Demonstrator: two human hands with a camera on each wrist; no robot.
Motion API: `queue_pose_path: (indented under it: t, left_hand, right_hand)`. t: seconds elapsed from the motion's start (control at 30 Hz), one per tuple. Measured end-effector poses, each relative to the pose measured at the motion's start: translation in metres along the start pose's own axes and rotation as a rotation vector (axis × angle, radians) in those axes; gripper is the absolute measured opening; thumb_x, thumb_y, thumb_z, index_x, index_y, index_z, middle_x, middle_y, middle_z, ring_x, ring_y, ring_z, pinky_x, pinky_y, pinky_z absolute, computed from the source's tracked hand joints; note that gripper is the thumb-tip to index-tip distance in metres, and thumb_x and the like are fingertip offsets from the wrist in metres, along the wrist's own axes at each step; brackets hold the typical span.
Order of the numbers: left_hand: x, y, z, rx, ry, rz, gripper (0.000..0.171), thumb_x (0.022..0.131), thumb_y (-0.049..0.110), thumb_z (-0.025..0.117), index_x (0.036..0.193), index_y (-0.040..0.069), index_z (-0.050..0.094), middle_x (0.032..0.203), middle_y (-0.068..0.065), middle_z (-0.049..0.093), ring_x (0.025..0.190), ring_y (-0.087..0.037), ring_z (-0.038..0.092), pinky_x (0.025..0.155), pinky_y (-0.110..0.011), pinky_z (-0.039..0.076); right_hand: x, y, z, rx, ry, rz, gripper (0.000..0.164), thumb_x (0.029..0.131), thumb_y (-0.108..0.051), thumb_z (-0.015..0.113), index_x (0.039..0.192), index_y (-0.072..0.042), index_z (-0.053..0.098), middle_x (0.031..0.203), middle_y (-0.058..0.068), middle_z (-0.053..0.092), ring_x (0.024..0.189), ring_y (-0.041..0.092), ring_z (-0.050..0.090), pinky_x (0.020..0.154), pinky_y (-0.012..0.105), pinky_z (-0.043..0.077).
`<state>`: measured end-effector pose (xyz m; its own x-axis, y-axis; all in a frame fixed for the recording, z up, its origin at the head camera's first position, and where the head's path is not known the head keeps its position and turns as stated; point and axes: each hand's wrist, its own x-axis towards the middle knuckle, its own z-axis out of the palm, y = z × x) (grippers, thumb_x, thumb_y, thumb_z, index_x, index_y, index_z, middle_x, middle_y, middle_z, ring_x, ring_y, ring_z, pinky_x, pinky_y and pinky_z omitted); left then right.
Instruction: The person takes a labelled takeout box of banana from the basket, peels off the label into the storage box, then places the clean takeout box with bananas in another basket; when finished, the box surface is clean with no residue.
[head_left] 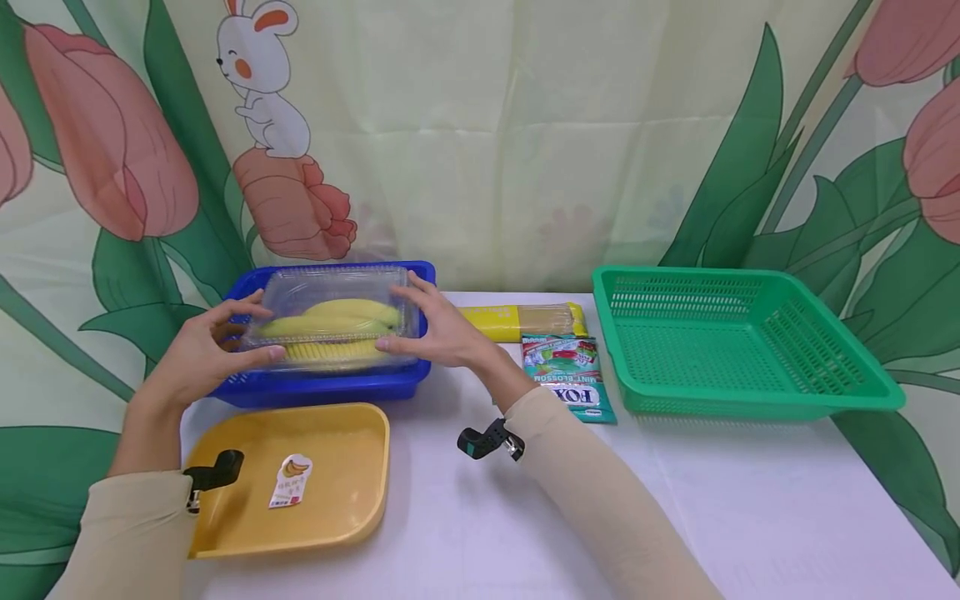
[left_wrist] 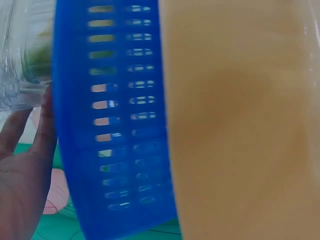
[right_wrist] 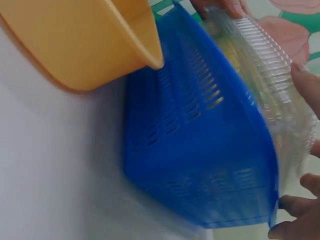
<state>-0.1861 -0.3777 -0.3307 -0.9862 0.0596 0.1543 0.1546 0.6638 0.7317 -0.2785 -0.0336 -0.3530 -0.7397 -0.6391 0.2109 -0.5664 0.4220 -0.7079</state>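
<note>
A clear plastic clamshell box [head_left: 333, 283] with yellow bananas [head_left: 337, 321] inside is at the top of the blue basket [head_left: 322, 387]. My left hand [head_left: 198, 358] grips the box's left end, thumb at the front and fingers at the back. At the right end, my right hand [head_left: 438, 325] holds it the same way. In the right wrist view, the box [right_wrist: 270, 75] sticks out above the basket's rim, and my right fingers [right_wrist: 295, 205] lie at that rim. The left wrist view shows part of my left hand [left_wrist: 22, 175] beside the basket [left_wrist: 112, 150].
In front of the basket stands a yellow tray [head_left: 345, 492] with a banana-printed sticker [head_left: 291, 481]. Right of my right hand lie a yellow pack of noodles [head_left: 525, 321] and a green FOX'S candy bag [head_left: 566, 375]. A green perforated basket [head_left: 750, 400] stands at the right.
</note>
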Motion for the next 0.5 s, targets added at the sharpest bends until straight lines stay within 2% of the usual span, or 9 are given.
queue_pose_path:
  t: [0.17, 0.37, 0.43, 0.5]
  left_hand:
    - [0.002, -0.007, 0.004, 0.015, -0.008, 0.021, 0.05, 0.091, 0.028, 0.08, 0.132, 0.01, 0.059, 0.169, -0.004, 0.03, 0.132, -0.04, 0.046, 0.086, -0.004, 0.039]
    - [0.004, -0.015, 0.007, 0.025, -0.068, -0.013, 0.054, 0.092, 0.032, 0.079, 0.135, 0.008, 0.057, 0.169, -0.012, 0.026, 0.131, -0.049, 0.047, 0.081, -0.005, 0.045]
    - [0.005, -0.016, 0.007, 0.033, -0.086, -0.03, 0.055, 0.092, 0.033, 0.079, 0.136, 0.008, 0.056, 0.169, -0.014, 0.025, 0.131, -0.051, 0.048, 0.08, -0.008, 0.048]
    - [0.007, -0.017, 0.007, 0.044, -0.107, -0.036, 0.056, 0.093, 0.033, 0.078, 0.138, 0.008, 0.055, 0.169, -0.015, 0.024, 0.132, -0.052, 0.047, 0.087, -0.021, 0.055]
  right_hand:
    - [0.002, 0.011, 0.005, -0.059, -0.021, 0.012, 0.086, 0.088, -0.052, 0.076, 0.159, -0.019, 0.039, 0.171, 0.007, 0.02, 0.158, 0.03, 0.016, 0.125, 0.055, 0.021]
    - [0.001, 0.021, 0.011, -0.145, -0.06, 0.015, 0.083, 0.09, -0.053, 0.073, 0.157, -0.015, 0.042, 0.167, 0.011, 0.032, 0.159, 0.034, 0.008, 0.126, 0.056, 0.015]
    - [0.001, 0.021, 0.011, -0.159, -0.067, 0.017, 0.081, 0.091, -0.053, 0.072, 0.157, -0.014, 0.043, 0.167, 0.011, 0.032, 0.159, 0.033, 0.007, 0.126, 0.056, 0.015]
    - [0.001, 0.021, 0.011, -0.172, -0.068, 0.023, 0.077, 0.094, -0.053, 0.068, 0.156, -0.014, 0.044, 0.167, 0.01, 0.031, 0.159, 0.032, 0.007, 0.127, 0.055, 0.014]
